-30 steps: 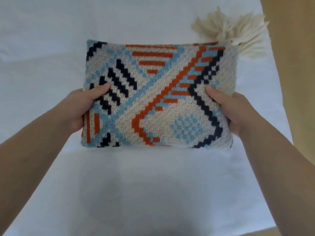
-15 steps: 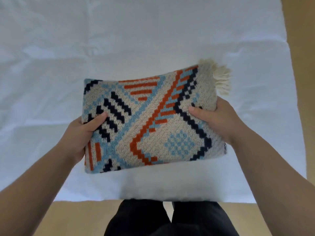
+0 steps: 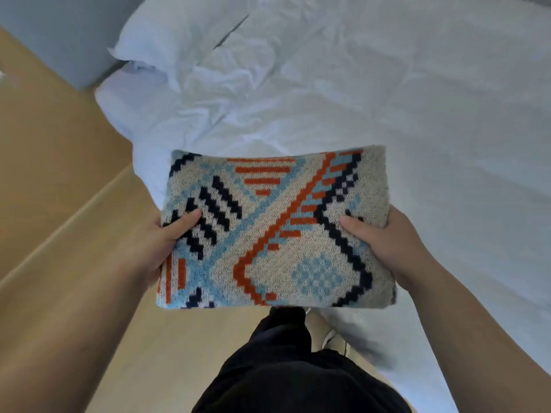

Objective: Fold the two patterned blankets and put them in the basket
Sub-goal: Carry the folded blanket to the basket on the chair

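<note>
A folded patterned blanket (image 3: 277,231), knitted in cream, orange, light blue and navy, is held up in the air over the corner of the bed. My left hand (image 3: 162,242) grips its left edge, thumb on top. My right hand (image 3: 384,242) grips its right edge the same way. The fingers of both hands are hidden under the blanket. The blanket's tassels are out of sight. No second blanket and no basket are in view.
A bed with a crumpled white sheet (image 3: 387,99) fills the upper right, with a white pillow (image 3: 179,34) at its head. Light wooden floor (image 3: 59,189) lies to the left and below. My dark trousers (image 3: 283,368) show at the bottom.
Both hands have lifted the folded blanket off the bed and carried it toward the bed's corner. The view has turned left, so the pillow and floor now show.
</note>
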`<state>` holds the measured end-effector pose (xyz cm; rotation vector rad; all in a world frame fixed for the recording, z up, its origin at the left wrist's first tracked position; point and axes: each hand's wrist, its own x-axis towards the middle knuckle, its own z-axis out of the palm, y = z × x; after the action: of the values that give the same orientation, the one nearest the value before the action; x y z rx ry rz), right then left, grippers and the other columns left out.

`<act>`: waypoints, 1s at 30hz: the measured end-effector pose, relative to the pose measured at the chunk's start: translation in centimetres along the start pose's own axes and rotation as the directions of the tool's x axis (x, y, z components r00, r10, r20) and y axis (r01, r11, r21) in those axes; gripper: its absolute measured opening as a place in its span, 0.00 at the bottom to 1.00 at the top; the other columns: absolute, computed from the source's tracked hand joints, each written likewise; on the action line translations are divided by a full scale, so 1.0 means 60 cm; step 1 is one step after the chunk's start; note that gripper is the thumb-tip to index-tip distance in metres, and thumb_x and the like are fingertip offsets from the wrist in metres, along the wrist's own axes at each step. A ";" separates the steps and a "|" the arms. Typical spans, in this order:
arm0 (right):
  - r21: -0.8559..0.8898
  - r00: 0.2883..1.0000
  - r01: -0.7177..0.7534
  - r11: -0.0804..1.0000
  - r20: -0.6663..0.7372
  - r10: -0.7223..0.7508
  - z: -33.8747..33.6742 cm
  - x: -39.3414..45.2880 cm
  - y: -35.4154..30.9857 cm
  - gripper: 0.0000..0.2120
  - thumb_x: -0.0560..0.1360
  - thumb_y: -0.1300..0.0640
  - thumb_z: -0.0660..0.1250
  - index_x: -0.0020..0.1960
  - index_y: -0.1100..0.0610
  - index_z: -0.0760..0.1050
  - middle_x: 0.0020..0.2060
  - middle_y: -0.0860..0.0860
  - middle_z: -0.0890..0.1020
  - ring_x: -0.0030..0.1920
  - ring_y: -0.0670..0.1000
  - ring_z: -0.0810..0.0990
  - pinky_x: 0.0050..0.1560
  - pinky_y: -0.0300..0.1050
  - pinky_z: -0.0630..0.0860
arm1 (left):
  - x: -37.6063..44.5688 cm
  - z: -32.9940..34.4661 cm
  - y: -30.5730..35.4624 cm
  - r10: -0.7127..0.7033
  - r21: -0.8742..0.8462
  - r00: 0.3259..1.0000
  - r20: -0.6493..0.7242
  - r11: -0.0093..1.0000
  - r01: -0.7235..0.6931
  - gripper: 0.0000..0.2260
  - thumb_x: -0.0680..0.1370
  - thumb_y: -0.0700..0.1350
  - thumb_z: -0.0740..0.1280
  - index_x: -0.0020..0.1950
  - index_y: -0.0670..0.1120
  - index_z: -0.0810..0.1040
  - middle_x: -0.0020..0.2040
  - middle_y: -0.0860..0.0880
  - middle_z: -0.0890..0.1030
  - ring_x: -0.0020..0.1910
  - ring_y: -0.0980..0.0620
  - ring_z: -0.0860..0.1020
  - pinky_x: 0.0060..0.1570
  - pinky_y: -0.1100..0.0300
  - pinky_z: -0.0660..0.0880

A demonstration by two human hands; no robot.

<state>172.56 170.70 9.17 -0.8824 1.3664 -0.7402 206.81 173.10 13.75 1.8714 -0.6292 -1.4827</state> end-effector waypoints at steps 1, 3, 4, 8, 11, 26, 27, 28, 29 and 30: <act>-0.040 0.999 0.022 0.999 0.048 -0.020 0.029 -0.002 -0.006 0.24 0.67 0.47 0.78 0.61 0.46 0.77 0.49 0.44 0.86 0.46 0.48 0.86 0.48 0.51 0.81 | -0.026 -0.033 -0.019 0.008 -0.032 0.999 -0.048 0.999 -0.009 0.27 0.65 0.52 0.80 0.57 0.42 0.76 0.41 0.42 0.86 0.36 0.44 0.85 0.31 0.56 0.81; -0.100 0.990 0.058 0.993 0.133 -0.044 0.094 -0.010 -0.020 0.24 0.66 0.48 0.79 0.60 0.45 0.77 0.49 0.44 0.86 0.46 0.47 0.86 0.49 0.51 0.81 | -0.075 -0.098 -0.055 0.011 -0.084 0.992 -0.125 0.996 -0.022 0.32 0.62 0.55 0.82 0.58 0.42 0.77 0.44 0.41 0.86 0.38 0.43 0.86 0.33 0.54 0.82; -0.122 0.984 0.074 0.990 0.170 -0.052 0.130 -0.015 -0.029 0.24 0.66 0.48 0.79 0.59 0.44 0.76 0.49 0.44 0.86 0.46 0.47 0.86 0.49 0.51 0.81 | -0.099 -0.132 -0.073 0.005 -0.123 0.985 -0.172 0.992 -0.027 0.28 0.65 0.54 0.80 0.58 0.42 0.77 0.45 0.41 0.86 0.40 0.43 0.86 0.34 0.54 0.82; -0.219 0.929 0.159 0.963 0.364 -0.071 0.291 -0.052 -0.054 0.25 0.66 0.46 0.79 0.61 0.44 0.76 0.49 0.44 0.86 0.45 0.45 0.86 0.47 0.49 0.81 | -0.190 -0.273 -0.153 -0.036 -0.253 0.934 -0.356 0.966 -0.059 0.17 0.75 0.49 0.72 0.59 0.42 0.77 0.48 0.41 0.86 0.45 0.41 0.86 0.40 0.50 0.83; -0.278 0.876 0.214 0.936 0.479 -0.058 0.428 -0.084 -0.061 0.25 0.66 0.46 0.78 0.61 0.46 0.76 0.50 0.44 0.86 0.47 0.47 0.86 0.51 0.53 0.81 | -0.252 -0.378 -0.223 -0.063 -0.365 0.894 -0.444 0.924 -0.116 0.16 0.76 0.47 0.71 0.60 0.42 0.76 0.50 0.41 0.86 0.47 0.41 0.86 0.38 0.52 0.83; -0.350 0.471 0.427 0.834 0.873 0.125 1.145 -0.312 0.004 0.24 0.64 0.45 0.78 0.57 0.50 0.77 0.46 0.43 0.86 0.45 0.47 0.86 0.49 0.51 0.81 | -0.532 -0.845 -0.518 -0.336 -0.600 0.563 -0.755 0.701 -0.386 0.16 0.75 0.48 0.73 0.60 0.44 0.78 0.49 0.42 0.86 0.47 0.41 0.86 0.43 0.50 0.83; -0.355 0.442 0.428 0.831 0.884 0.150 1.184 -0.315 0.007 0.21 0.66 0.48 0.76 0.56 0.51 0.77 0.45 0.44 0.86 0.44 0.47 0.86 0.47 0.50 0.81 | -0.536 -0.867 -0.528 -0.355 -0.603 0.540 -0.763 0.692 -0.397 0.16 0.76 0.48 0.73 0.60 0.44 0.78 0.49 0.42 0.86 0.47 0.41 0.86 0.44 0.49 0.83; -0.353 0.413 0.431 0.830 0.895 0.166 1.226 -0.317 0.011 0.17 0.68 0.51 0.75 0.55 0.51 0.77 0.44 0.44 0.86 0.44 0.47 0.86 0.46 0.50 0.81 | -0.538 -0.890 -0.538 -0.373 -0.604 0.514 -0.772 0.683 -0.412 0.16 0.76 0.48 0.73 0.61 0.44 0.78 0.49 0.42 0.86 0.47 0.41 0.86 0.46 0.48 0.82; -0.350 0.385 0.442 0.826 0.905 0.178 1.264 -0.317 0.015 0.14 0.69 0.54 0.75 0.54 0.51 0.78 0.44 0.46 0.87 0.44 0.48 0.86 0.46 0.50 0.82 | -0.538 -0.911 -0.547 -0.391 -0.606 0.492 -0.778 0.673 -0.424 0.16 0.76 0.48 0.73 0.61 0.44 0.78 0.49 0.42 0.86 0.47 0.41 0.86 0.46 0.48 0.82; -0.353 0.365 0.451 0.820 0.911 0.191 1.300 -0.318 0.020 0.13 0.70 0.55 0.75 0.53 0.52 0.78 0.45 0.47 0.87 0.45 0.49 0.86 0.47 0.53 0.82 | -0.538 -0.929 -0.555 -0.408 -0.608 0.473 -0.781 0.666 -0.432 0.16 0.75 0.48 0.73 0.60 0.44 0.78 0.49 0.42 0.86 0.47 0.41 0.86 0.46 0.48 0.83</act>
<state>248.58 195.34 17.17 -1.5908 0.3881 0.1879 252.11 229.57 17.80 1.5651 0.4820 -0.3518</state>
